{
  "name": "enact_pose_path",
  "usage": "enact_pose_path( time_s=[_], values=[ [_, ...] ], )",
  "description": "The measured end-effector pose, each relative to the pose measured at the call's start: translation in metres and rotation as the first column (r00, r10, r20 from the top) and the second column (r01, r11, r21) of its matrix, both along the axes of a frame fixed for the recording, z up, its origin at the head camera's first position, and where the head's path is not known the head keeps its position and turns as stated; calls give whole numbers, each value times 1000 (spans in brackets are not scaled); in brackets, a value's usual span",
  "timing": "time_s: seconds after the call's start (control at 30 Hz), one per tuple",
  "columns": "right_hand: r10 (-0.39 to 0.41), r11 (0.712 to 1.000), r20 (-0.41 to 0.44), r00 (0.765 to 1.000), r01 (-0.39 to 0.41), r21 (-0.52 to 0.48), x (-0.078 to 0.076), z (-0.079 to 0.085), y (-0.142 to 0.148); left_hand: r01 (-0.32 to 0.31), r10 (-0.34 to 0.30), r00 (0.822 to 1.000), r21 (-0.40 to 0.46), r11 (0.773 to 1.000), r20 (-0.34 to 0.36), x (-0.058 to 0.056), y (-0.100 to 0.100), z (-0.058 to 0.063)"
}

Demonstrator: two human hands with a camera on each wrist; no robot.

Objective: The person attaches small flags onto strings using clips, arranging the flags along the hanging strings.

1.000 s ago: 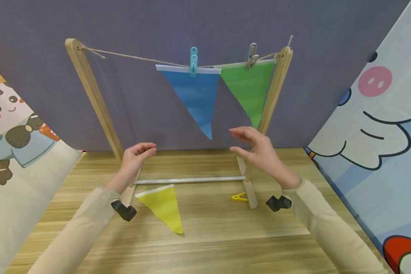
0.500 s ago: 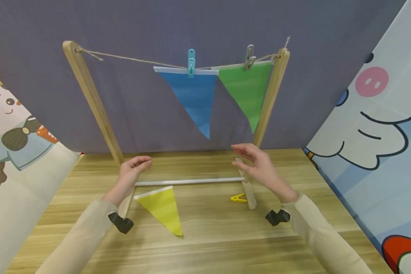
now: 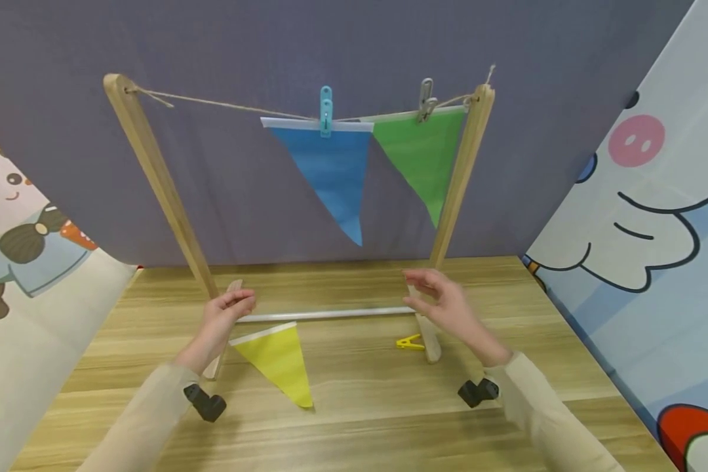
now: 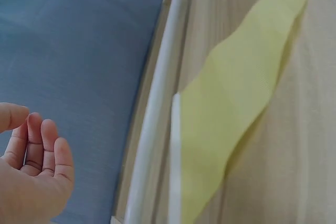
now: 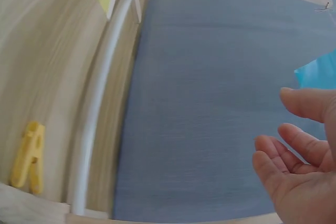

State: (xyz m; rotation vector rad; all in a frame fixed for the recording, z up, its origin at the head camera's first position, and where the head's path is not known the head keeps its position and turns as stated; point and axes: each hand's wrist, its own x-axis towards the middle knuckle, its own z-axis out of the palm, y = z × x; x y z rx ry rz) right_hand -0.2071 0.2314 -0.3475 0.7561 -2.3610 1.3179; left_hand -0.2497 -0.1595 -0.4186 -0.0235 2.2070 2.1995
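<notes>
My left hand [image 3: 224, 318] hovers by the foot of the left post, above and left of a yellow triangular flag [image 3: 280, 364] lying flat on the table. Its fingers are loosely bent and hold nothing. Near the right post's foot, my right hand [image 3: 445, 305] is also bare, thumb and fingers apart. Below it lies a yellow clothespin [image 5: 29, 158]. A blue flag [image 3: 330, 170] hangs from the string [image 3: 218, 103] under a light blue clothespin [image 3: 326, 111]. To its right a green flag [image 3: 425, 154] hangs under a grey clothespin [image 3: 427, 99].
A wooden frame carries the string between its left post [image 3: 153, 170] and right post [image 3: 463, 170]. A white rod [image 3: 330, 314] joins the feet low over the wooden table [image 3: 360, 432]. A grey cloth panel [image 3: 242, 39] stands behind, with cartoon-printed sheets at both sides.
Both hands have come down from higher up toward the table, still holding nothing. The view has shifted slightly; the flags and clothespins stay in place.
</notes>
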Motion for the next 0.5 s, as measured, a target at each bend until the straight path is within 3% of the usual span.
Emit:
enact_pose_path(
  time_s=[0.5],
  values=[
    [-5,1000,166,986,8,-14,11,-41,6,-3,8,998,-88,996,55,3,-4,-26]
  ],
)
